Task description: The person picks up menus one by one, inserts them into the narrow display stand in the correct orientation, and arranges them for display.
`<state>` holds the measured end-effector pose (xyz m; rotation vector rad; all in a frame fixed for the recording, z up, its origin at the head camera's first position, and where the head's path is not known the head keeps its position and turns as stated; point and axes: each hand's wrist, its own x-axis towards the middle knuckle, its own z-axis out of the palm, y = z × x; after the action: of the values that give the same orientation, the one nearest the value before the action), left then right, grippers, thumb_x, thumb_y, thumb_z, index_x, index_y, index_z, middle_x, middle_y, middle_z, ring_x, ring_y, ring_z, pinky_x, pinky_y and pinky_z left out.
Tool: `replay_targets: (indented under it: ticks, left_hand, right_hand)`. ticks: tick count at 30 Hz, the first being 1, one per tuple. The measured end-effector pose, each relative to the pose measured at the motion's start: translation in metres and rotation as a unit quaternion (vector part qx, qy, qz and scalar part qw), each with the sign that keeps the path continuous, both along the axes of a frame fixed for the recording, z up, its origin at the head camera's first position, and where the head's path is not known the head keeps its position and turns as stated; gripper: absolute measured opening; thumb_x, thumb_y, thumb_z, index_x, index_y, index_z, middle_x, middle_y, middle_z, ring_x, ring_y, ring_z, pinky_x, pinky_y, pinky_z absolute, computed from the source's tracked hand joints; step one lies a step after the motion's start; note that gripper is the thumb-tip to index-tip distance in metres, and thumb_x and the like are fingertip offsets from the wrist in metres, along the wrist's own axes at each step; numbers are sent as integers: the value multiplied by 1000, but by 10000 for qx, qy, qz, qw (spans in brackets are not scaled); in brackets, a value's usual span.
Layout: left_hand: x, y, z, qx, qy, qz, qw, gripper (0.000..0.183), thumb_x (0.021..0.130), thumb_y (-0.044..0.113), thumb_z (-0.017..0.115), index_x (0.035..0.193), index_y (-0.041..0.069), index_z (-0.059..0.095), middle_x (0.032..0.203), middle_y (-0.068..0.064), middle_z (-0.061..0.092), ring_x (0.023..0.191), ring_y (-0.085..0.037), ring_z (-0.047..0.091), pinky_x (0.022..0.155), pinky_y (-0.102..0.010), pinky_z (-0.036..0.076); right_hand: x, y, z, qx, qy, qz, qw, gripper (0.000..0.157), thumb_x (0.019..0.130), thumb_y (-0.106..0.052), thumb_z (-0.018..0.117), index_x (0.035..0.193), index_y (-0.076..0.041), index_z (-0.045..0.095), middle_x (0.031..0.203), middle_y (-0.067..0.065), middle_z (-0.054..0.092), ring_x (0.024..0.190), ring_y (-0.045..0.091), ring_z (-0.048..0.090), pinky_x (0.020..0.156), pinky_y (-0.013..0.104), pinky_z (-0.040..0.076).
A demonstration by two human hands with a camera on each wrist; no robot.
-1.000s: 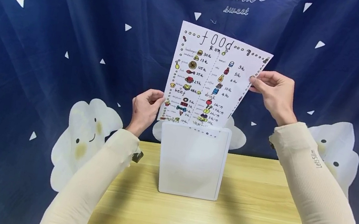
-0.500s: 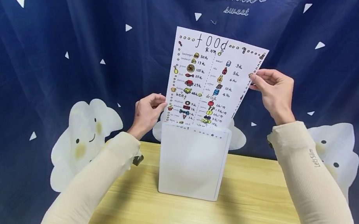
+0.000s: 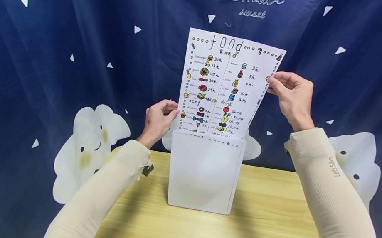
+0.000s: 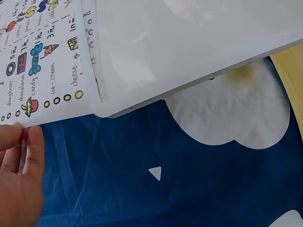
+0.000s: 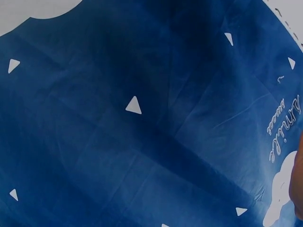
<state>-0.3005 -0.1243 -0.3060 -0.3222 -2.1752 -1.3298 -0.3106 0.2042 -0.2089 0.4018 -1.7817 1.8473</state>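
Observation:
A hand-drawn paper menu [image 3: 218,94] headed "food" stands above a white upright display board [image 3: 202,175] on the table. Its lower edge is tucked behind the board's translucent front, where the border dots show through; the left wrist view has this edge of the menu [image 4: 47,90] just inside the board's rim [image 4: 102,106]. My left hand [image 3: 157,122] pinches the menu's left edge low down, close above the board. Higher up, my right hand [image 3: 292,98] pinches the right edge between thumb and fingers. Only a sliver of the right hand [image 5: 297,179] appears in the right wrist view.
Light wooden table [image 3: 270,233] lies under the board. Behind it hangs a dark blue curtain [image 3: 128,62] printed with white clouds, triangles and lettering.
Over the second, the menu has straightened from a tilt and slid lower into the board. My left hand has moved slightly down and right; the right hand has shifted little.

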Motion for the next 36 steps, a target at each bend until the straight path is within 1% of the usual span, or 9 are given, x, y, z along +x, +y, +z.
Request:
replay_targets:
  ticks: [4, 10, 12, 21, 24, 29, 36]
  left_hand:
    - [0, 2, -1, -82, -50, -20, 10000, 11, 92, 7, 72, 102, 1, 71, 94, -12, 74, 86, -22, 71, 79, -35, 55]
    - [0, 2, -4, -76, -146, 40, 9999, 11, 92, 7, 72, 102, 2, 71, 93, -11, 74, 85, -22, 70, 78, -35, 55]
    - [1, 2, -4, -70, -168, 40, 9998, 11, 93, 8, 71, 101, 2, 71, 92, -11, 74, 84, -22, 70, 78, -35, 55]
    - [2, 0, -9, -35, -235, -5, 9997, 15, 93, 8, 71, 107, 0, 70, 95, -12, 75, 87, -23, 70, 79, -36, 54]
    - [3, -1, -10, -85, -279, 12, 9996, 13, 94, 10, 70, 105, 2, 72, 94, -10, 74, 85, -22, 70, 77, -35, 53]
    - [3, -2, -12, -125, -351, 50, 9993, 12, 96, 13, 68, 101, 3, 73, 91, -10, 74, 81, -21, 70, 72, -32, 52]
    - [3, -3, -14, -187, -490, 124, 9985, 12, 96, 13, 68, 100, 3, 74, 90, -9, 74, 80, -20, 68, 71, -31, 50]
  right_hand:
    - [1, 1, 2, 49, -5, -43, 10000, 9, 84, 5, 76, 92, 2, 73, 83, 6, 73, 72, 12, 70, 68, 22, 58]
    - [1, -1, 3, 50, -5, 42, 10000, 10, 84, 7, 75, 92, 3, 73, 82, 3, 73, 73, 12, 70, 67, 23, 58]
    - [1, -2, 3, 36, 12, 58, 10000, 9, 84, 7, 76, 91, 2, 73, 82, 5, 74, 73, 12, 71, 68, 23, 58]
    - [1, -4, 1, 378, -76, -50, 9992, 11, 86, 3, 75, 95, 6, 72, 84, 5, 73, 74, 11, 70, 68, 21, 57]
    - [1, -5, 0, 421, -84, -59, 9991, 11, 86, 3, 75, 96, 6, 71, 86, 7, 73, 74, 11, 70, 68, 21, 57]
    - [0, -6, -2, 597, -185, -136, 9980, 11, 87, 2, 74, 97, 6, 71, 87, 7, 74, 75, 11, 70, 69, 21, 57]
    - [0, -6, -4, 765, -261, -202, 9965, 13, 88, 1, 74, 98, 7, 70, 86, 5, 73, 75, 10, 70, 70, 22, 57]
